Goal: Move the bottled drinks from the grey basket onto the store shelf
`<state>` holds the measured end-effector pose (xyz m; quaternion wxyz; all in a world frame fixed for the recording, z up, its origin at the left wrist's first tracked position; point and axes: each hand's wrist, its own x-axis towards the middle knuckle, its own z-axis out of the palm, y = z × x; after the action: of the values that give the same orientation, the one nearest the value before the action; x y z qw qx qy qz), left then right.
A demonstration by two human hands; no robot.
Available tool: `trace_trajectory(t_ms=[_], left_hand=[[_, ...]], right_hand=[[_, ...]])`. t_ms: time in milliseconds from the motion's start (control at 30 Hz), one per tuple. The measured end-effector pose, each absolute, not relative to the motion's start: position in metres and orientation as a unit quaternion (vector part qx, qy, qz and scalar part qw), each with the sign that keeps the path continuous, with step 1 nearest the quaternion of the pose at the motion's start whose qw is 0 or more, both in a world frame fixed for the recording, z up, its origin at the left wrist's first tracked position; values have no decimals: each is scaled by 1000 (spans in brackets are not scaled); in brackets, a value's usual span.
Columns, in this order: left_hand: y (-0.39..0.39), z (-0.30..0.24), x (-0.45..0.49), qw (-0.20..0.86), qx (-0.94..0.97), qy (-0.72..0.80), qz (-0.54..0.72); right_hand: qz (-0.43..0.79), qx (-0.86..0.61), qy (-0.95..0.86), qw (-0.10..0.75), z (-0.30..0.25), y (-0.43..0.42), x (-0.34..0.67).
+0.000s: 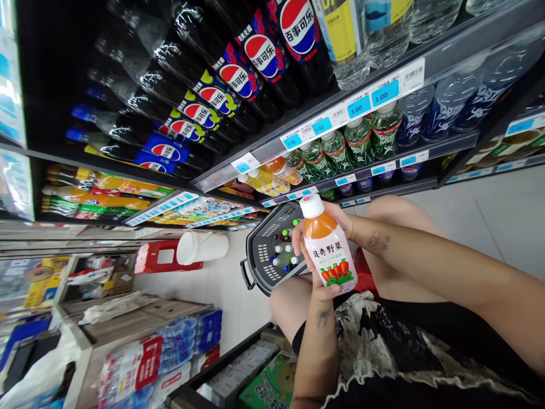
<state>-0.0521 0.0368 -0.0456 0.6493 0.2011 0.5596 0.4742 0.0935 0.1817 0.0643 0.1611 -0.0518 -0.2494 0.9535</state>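
A bottle of orange juice drink (330, 250) with a white cap and a carrot-printed label is held tilted before me, label toward the camera. My left hand (318, 278) is closed around its lower side, thumb near the base. Against the upper side, by the shoulder, my right hand (340, 218) grips it too, its fingers partly hidden behind the bottle. Just beyond the bottle, a dark grey shopping basket (259, 253) with several capped bottles inside stands on the floor near my knees.
Shelves of cola bottles (238, 79) rise ahead, with green-labelled bottles (360, 139) on a lower shelf behind a price strip (353, 108). A white bucket (200, 248) stands at left beside a red stool-like object (149, 258). Wrapped water packs (179, 338) and a green carton (272, 386) are lower left.
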Motion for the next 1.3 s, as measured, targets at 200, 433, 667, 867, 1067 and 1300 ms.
trace_trajectory(t_ms=[200,433,667,867,1067,1300], left_hand=[[54,-27,-54,699,194,476,498],[64,11,-78,639,255,566,455],[99,20,-63,472,449,690,315],[115,-18,-50,360,331,705,514],[184,61,-94,225,294,641,672],[313,243,-90,-79,470,477,739]], right_hand=[[951,94,-266,124,-25,207,38],[956,32,-191,221,-40,203,21],[935,17,-259,242,-38,212,24],[914,-142,-83,371,-47,247,8],[922,-146,-91,348,-52,261,-8],[917,-207,-68,334,-48,265,-23]])
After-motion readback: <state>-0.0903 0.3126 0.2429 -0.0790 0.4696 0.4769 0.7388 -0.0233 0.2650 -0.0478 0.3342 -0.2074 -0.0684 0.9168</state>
